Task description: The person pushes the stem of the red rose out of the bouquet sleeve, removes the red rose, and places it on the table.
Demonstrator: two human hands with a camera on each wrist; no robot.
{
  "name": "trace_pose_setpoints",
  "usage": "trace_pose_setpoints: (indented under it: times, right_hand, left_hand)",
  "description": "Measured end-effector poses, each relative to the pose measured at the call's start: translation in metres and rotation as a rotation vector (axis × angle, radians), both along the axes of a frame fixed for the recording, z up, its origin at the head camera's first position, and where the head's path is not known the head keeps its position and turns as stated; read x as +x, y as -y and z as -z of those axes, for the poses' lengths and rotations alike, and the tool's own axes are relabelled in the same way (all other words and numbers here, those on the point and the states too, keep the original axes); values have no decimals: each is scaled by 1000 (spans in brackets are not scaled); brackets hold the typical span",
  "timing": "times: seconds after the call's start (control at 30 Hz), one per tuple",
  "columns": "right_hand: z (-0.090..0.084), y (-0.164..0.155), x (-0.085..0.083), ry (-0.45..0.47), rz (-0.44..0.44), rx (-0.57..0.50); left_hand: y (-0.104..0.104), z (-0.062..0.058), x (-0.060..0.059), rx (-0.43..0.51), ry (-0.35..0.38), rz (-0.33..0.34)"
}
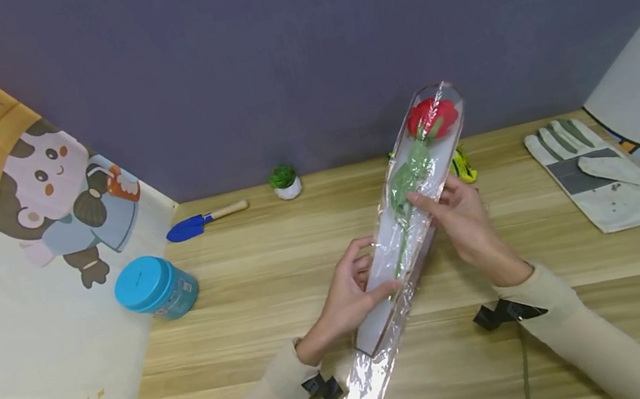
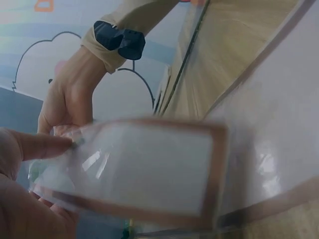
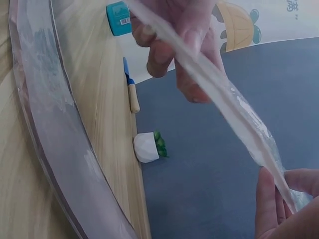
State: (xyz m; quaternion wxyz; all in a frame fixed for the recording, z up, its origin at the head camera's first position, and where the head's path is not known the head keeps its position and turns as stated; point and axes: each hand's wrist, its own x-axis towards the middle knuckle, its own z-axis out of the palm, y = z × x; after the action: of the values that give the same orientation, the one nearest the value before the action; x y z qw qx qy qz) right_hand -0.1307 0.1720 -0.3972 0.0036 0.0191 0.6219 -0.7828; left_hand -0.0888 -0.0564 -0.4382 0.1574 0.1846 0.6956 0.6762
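Note:
A red rose (image 1: 432,118) with green leaves and a thin stem lies inside a clear wrapping sleeve (image 1: 379,253) with a white backing and brown edging. My left hand (image 1: 354,291) holds the sleeve near its lower part, thumb across the front and fingers behind. Higher up, my right hand (image 1: 465,222) grips the right edge beside the leaves, its thumb on the front. The sleeve slants up above the table, flower end away from me. In the right wrist view the sleeve (image 3: 234,112) shows edge-on between both hands.
Another shiny wrapping strip (image 1: 363,389) extends below the sleeve. On the table are a blue-lidded jar (image 1: 149,287), a blue trowel (image 1: 188,228), a small potted plant (image 1: 286,182), a yellow packet (image 1: 462,166) partly hidden, work gloves (image 1: 602,174) and a green stem (image 1: 525,369).

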Motion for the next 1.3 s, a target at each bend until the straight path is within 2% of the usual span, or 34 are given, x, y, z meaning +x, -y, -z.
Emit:
trace_pose_setpoints:
  times: [0.43, 0.9, 1.13, 1.3]
  right_hand:
    - [2, 14, 9, -3, -6, 145]
    - [13, 20, 15, -9, -115, 237]
    - [15, 23, 18, -13, -145, 233]
    - [17, 25, 20, 22, -155, 203]
  left_hand:
    - [1, 1, 0, 43, -51, -75]
    - [2, 1, -3, 15, -111, -117]
    - [5, -1, -2, 12, -111, -116]
    - [5, 0, -2, 17, -109, -119]
